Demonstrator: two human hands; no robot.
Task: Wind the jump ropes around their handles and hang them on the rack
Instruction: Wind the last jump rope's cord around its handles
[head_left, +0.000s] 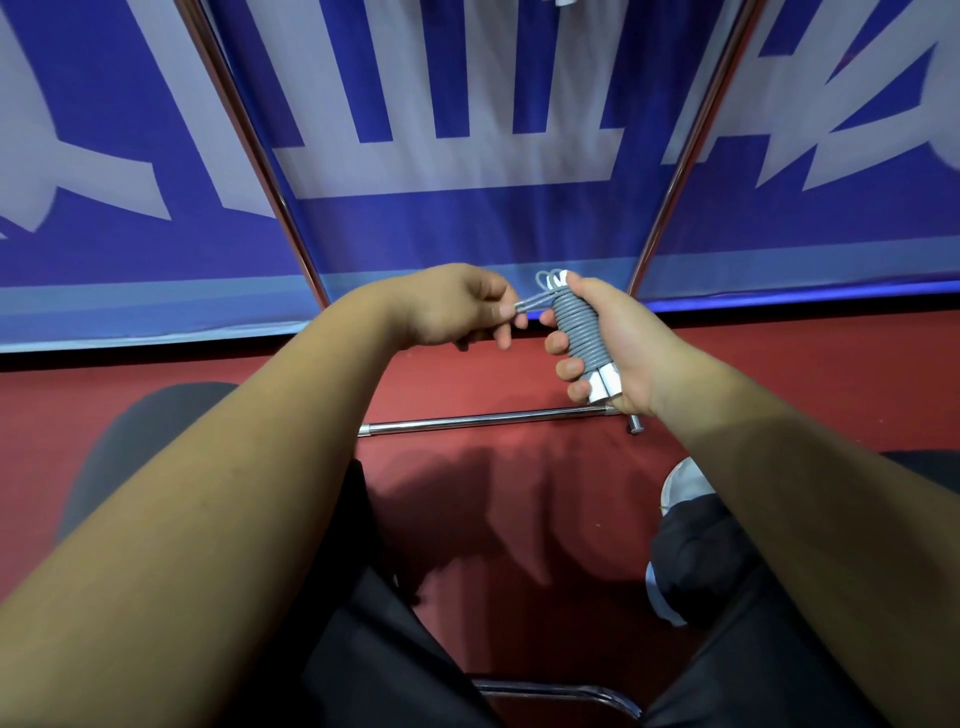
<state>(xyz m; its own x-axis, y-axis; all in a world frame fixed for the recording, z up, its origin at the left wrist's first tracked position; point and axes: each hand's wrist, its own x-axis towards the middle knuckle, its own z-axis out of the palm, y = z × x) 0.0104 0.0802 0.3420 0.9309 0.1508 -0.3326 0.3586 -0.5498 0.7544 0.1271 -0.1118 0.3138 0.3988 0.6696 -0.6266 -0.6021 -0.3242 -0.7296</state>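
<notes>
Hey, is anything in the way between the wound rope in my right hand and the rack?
Nothing visible. The right hand grips the wound jump rope, the left hand pinches its loose end, and open space lies before the rack. Its hanging bar is out of frame.

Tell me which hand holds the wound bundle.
The right hand grips the rope-wrapped handles; the left hand only pinches the loose rope end.
</notes>
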